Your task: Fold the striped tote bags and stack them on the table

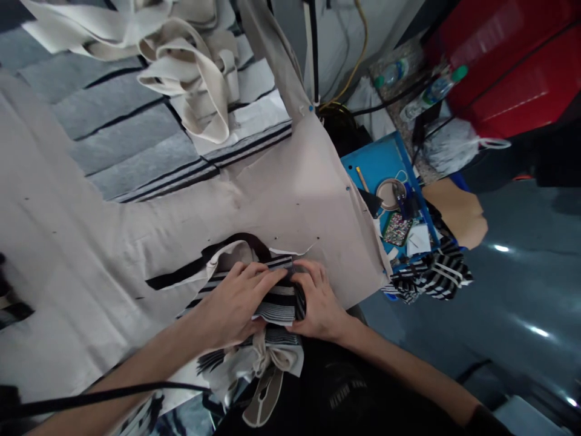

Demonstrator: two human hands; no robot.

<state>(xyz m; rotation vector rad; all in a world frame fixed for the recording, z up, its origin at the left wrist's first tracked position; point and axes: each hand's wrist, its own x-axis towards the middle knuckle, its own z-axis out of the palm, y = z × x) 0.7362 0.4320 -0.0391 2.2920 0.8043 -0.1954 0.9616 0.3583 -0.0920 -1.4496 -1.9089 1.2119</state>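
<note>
A stack of black-and-white striped fabric pieces (279, 297) lies at the near edge of the cloth-covered table, close to my body. My left hand (240, 300) grips its left part, fingers curled over the top and thumb at the near side. At the right end, my right hand (318, 300) has its fingers bent round the edge, and the fingertips of both hands nearly meet. Just beyond my left hand, a black and off-white strip (181, 275) curves over the cloth. A bundle tied with an off-white fabric strip (261, 357) sits below my hands, against my dark clothing.
Grey pieces (131, 130) lie in rows at the far left, with coiled off-white strips (200, 79) on top. Right of the table, a blue tray (372, 160) holds a tape roll, pins and small tools. Plastic bottles (436, 91) stand beyond it.
</note>
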